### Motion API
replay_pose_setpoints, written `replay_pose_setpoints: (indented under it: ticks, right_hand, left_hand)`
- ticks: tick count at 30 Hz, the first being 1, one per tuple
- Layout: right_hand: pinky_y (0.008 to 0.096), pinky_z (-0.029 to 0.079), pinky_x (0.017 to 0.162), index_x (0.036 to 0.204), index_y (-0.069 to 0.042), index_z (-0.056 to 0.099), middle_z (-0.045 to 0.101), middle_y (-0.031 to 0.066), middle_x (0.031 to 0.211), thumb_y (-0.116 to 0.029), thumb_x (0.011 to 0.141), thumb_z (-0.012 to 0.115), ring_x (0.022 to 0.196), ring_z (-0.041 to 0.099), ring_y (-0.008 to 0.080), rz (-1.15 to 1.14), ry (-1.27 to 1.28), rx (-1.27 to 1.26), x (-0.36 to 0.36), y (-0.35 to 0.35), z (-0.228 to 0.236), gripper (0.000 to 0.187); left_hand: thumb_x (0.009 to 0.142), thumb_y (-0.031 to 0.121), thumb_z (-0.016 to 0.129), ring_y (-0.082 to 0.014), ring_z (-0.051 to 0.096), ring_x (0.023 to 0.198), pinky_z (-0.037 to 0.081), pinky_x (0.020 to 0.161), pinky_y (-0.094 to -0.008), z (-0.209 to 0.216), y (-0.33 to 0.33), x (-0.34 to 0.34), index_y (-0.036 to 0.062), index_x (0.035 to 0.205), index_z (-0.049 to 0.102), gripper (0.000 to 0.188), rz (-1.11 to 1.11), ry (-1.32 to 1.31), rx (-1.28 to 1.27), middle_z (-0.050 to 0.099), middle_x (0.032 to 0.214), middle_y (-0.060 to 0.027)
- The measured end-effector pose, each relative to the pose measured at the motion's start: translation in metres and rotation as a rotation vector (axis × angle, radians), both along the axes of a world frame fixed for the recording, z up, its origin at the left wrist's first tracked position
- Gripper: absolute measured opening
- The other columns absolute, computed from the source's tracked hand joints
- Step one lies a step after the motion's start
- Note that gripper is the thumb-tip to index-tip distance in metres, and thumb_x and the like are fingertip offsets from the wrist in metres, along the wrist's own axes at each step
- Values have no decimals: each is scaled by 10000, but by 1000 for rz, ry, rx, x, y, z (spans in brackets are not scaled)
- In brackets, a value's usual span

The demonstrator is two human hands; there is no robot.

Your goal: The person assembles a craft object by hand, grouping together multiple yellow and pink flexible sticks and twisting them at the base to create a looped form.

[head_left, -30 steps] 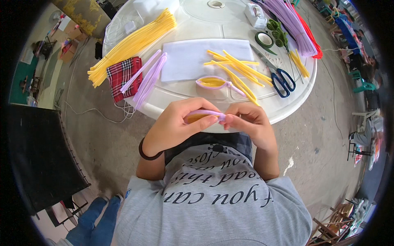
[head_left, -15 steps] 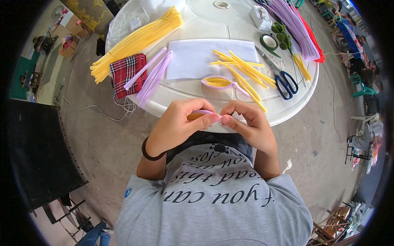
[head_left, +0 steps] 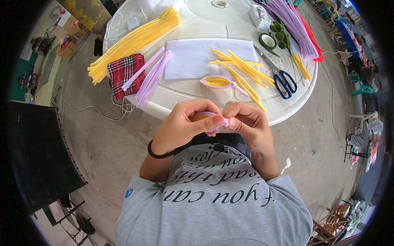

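Note:
A yellow pipe-cleaner petal with a lilac border (head_left: 198, 117) is held at the near table edge, partly hidden by my fingers. My left hand (head_left: 189, 123) is closed around its body. At its tip, the thumb and fingers of my right hand (head_left: 249, 122) pinch the twisted lilac end. A finished-looking petal of the same kind (head_left: 216, 82), with a lilac stem, lies just beyond on the table. Loose yellow pipe cleaners (head_left: 245, 69) lie beside it, partly over a white sheet (head_left: 188, 59). Folded lilac pipe cleaners (head_left: 154, 80) rest on the left.
Dark-blue-handled scissors (head_left: 284, 84), green tape (head_left: 267, 40) and a white tape dispenser (head_left: 259, 17) are on the right of the round white table (head_left: 172, 96). A lilac bundle (head_left: 293, 28) lies beyond them. At the left are a yellow bundle (head_left: 137, 41) and a red plaid cloth (head_left: 123, 74).
My hands have shifted slightly while still holding the petal. More of its twisted lilac end now shows between my thumbs. The table things stay in place.

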State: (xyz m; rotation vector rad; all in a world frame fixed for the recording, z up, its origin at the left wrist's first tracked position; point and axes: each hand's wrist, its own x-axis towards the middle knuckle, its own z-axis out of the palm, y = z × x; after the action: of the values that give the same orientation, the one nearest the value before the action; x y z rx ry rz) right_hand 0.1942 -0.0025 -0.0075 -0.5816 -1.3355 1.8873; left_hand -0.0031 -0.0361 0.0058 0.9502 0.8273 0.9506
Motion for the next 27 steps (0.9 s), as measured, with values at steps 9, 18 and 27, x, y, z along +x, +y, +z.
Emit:
replay_pose_setpoints:
  ticks: [9,18,27]
  right_hand:
    - [277,395,886,986,17,656,623,69,987,-216,983,531,953,547,148,-189,-244,271,15,12,8,263]
    - [231,405,589,968,18,656,634,50,850,-25,823,711,681,518,96,-255,-447,489,14,9,6,161]
    - [195,400,606,910,19,620,601,-6,813,-95,909,654,693,494,38,-161,-346,108,13,8,4,119]
  left_hand:
    - [897,255,695,-36,549,661,450,621,-178,0,6,-5,7,893,617,260,115,281,70,604,737,0]
    - [906,224,681,-21,519,702,427,625,-178,0,13,7,13,938,625,220,85,323,89,591,788,24]
    - [883,196,708,-4,487,649,389,573,-156,-8,15,12,33,939,604,201,140,253,137,584,782,32]
